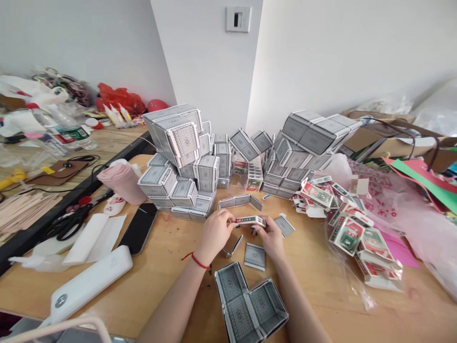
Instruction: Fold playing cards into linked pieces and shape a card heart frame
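Note:
My left hand (217,233) and my right hand (270,236) pinch a small playing card box (251,220) between them, one at each end. The box lies level above the table, its narrow printed side toward me. Just beyond it stands a bent strip of joined cards (240,202). A folded card piece (233,247) stands under my left hand. One grey patterned card (254,256) lies flat between my wrists, and another card (284,226) lies right of my right hand. Close to me sits an L-shaped block (240,312) of open-topped card compartments.
Stacked grey card blocks rise at the left (178,143) and right (303,143). Torn card boxes (352,236) pile up at the right by a pink plastic sheet (400,205). A phone (139,228), white device (93,281), scissors (73,221) and pink roll (121,181) lie left.

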Tool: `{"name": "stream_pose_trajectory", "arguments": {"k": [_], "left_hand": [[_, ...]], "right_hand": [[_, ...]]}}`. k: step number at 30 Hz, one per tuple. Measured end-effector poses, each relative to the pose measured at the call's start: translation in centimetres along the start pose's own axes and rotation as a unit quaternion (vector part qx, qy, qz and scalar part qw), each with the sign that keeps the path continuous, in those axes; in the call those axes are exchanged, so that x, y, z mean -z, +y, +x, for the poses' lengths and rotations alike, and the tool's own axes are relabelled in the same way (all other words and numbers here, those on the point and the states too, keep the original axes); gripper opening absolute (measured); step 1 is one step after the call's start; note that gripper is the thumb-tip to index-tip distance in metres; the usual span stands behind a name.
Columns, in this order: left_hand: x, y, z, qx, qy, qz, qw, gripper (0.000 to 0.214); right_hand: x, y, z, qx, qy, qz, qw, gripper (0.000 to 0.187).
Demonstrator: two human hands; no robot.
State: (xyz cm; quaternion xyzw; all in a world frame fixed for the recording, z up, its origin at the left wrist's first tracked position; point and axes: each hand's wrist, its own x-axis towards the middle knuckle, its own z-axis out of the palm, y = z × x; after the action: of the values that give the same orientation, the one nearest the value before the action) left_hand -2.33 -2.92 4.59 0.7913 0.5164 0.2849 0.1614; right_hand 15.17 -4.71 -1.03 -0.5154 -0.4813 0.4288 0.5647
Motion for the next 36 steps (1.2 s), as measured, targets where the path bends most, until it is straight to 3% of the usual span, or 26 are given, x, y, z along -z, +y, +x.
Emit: {"name": "stream_pose_trajectory", "arguments": {"k": [12,24,31,36], "left_hand": [[0.3,-0.1,0.2,-0.045,-0.013,-0.037,0.998,0.011],[0.4,0.3,0.3,-0.076,0.004,-0.027,0.997,0.013],[1.0,0.9,0.4,-0.136,0.008,-0.062,0.989,0.016],[1.4,1.9,0.1,-0.185,-0.056,-0.088,0.977,0.017]], "right_hand": [[0.4,0.0,0.0,0.012,-0.002,0.001,1.000,0.025],[0.0,-0.2,0.1,-0.033,0.026,0.009,0.999,0.026],[-0.2,-0.5,0.3,-0.075,0.048,0.125,0.988,0.031],[-0.1,-0.5,0.6,-0.085,0.061,0.241,0.965,0.030]]}}
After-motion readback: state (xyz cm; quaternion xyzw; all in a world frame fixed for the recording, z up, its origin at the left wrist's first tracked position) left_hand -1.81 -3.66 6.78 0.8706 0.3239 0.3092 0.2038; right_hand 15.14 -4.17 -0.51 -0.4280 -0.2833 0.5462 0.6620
